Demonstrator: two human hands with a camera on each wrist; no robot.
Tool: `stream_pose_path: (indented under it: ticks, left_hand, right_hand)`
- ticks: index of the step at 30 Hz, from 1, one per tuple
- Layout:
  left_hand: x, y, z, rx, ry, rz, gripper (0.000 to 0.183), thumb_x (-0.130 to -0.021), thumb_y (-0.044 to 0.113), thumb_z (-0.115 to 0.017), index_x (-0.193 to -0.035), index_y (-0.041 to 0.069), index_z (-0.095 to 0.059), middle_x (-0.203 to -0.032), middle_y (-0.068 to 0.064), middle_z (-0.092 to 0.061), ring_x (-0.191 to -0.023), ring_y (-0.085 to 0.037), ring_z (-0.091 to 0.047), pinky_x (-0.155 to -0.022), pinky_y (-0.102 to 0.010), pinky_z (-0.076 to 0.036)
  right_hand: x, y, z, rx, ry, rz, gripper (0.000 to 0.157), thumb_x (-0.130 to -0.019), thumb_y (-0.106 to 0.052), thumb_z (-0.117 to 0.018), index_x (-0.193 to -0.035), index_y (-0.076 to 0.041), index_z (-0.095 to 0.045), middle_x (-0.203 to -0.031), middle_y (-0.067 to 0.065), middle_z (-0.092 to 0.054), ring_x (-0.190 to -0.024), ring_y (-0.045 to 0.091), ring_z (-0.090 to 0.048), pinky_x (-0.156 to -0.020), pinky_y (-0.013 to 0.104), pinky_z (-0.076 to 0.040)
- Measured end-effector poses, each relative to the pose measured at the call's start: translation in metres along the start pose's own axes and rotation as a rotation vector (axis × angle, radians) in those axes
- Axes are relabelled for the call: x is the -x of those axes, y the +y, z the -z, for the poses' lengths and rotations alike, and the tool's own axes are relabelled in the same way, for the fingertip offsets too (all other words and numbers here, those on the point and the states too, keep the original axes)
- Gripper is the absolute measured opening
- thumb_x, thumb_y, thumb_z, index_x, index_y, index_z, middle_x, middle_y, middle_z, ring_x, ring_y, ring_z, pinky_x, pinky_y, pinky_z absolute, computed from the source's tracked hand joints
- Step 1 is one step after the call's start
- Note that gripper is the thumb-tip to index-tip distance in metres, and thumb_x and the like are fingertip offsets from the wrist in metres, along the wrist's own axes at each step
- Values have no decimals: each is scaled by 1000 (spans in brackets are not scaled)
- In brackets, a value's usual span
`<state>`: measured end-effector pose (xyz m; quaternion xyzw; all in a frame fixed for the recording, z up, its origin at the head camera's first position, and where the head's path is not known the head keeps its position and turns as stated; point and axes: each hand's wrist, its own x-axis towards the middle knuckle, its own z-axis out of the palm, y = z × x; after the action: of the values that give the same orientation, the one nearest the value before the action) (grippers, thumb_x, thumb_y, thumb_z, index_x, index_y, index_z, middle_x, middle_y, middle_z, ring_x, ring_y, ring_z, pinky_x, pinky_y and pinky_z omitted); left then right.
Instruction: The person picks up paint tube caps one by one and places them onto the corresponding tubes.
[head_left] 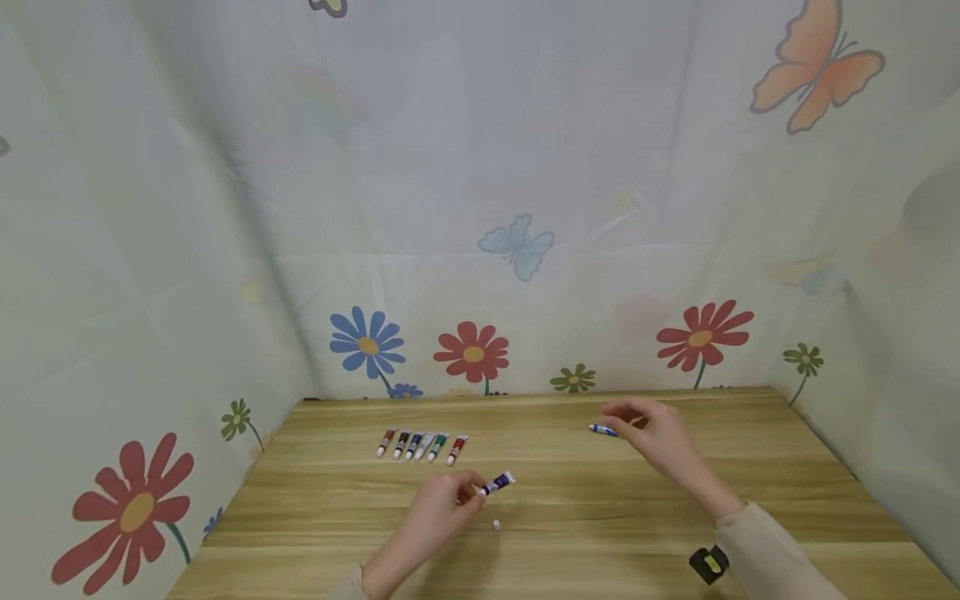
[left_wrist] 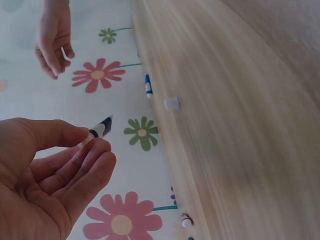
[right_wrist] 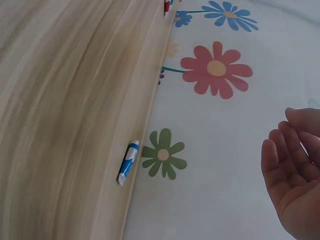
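Note:
My left hand pinches a small purple paint tube between thumb and fingertips, above the table. Its crimped end points away from the hand; the nozzle end is mostly hidden by the fingers. Below it, a small white cap sits on the wood, also seen as a pale cap in the left wrist view. Loosely bent, my right hand hovers by a blue-and-white paint tube lying on the table. Nothing shows between its fingers in the right wrist view, and it is apart from that tube.
Several paint tubes lie in a row at the table's back left, with a red one at the right end. A black object with a yellow label is by the right sleeve. Flower-printed cloth encloses the wooden table.

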<state>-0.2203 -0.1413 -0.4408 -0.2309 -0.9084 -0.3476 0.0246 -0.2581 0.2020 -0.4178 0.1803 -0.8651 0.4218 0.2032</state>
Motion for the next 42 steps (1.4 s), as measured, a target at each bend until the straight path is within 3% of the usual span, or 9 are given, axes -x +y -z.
stream_pose_path:
  ticks: [13,17,24,31,35,42]
  left_hand:
    - [-15,-34,-6,-93,76,-19,8,-81,-1,-70,-89,-1,-73,-69,2,-65,-60,-5,-54,-55,-24,-47]
    - [-21,-43,-7,-126,76,4,7,-82,-1,-71,-88,-1,-73,-68,1,-65,-59,-5,-53,-54,-24,-47]
    - [-29,-52,-9,-121,40,116,10,-84,4,-71,-93,-2,-72,-71,1,-62,-60,-9,-52,-55,-27,-46]
    - [-38,-60,-8,-146,60,135,16,-80,1,-69,-95,-7,-68,-70,-4,-63,-59,-12,-54,-54,-29,-47]
    - [-46,-66,-9,-179,56,157,13,-78,1,-68,-90,-1,-63,-64,-1,-55,-55,-12,-48,-50,-29,-41]
    - [-60,-73,-15,-218,48,135,14,-75,1,-66,-81,7,-56,-64,1,-48,-58,-15,-44,-53,-30,-35]
  right_hand:
    - [-2,18,-3,46,-25,-62,8,-93,-15,-74,-100,-12,-75,-91,-3,-73,-79,13,-65,-70,28,-54]
    - [-2,21,-3,53,-47,-71,10,-94,-16,-74,-101,-9,-75,-90,-4,-72,-80,14,-65,-71,30,-54]
    - [-5,28,-3,52,-97,-100,13,-94,-14,-73,-103,-6,-74,-91,-2,-71,-81,15,-64,-74,35,-54]
    - [-16,35,-7,78,-147,-125,15,-96,-16,-71,-105,-4,-73,-93,2,-71,-84,18,-65,-73,36,-53]
    - [-23,37,-12,66,-178,-118,16,-95,-15,-71,-105,-3,-72,-94,4,-71,-86,20,-64,-72,36,-53]
    - [-29,48,-18,67,-219,-114,11,-93,-9,-73,-101,-3,-73,-90,3,-69,-83,18,-61,-72,34,-51]
